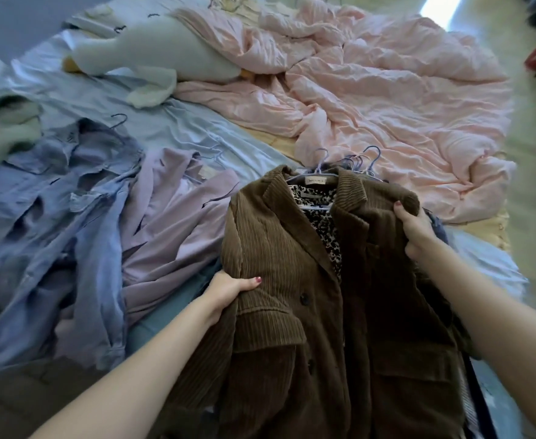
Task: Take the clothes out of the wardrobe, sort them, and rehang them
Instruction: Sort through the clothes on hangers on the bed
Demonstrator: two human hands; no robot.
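Now both hands, left hand (227,288) and right hand (415,231), grip the brown corduroy jacket (292,280) with curled fingers.

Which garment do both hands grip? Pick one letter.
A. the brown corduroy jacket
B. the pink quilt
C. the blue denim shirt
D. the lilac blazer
A: the left hand and the right hand both curl their fingers round the sides of the brown corduroy jacket, on its hanger.

One brown jacket (307,280), two shirts (54,210) (171,223), perhaps five hangers (352,163).
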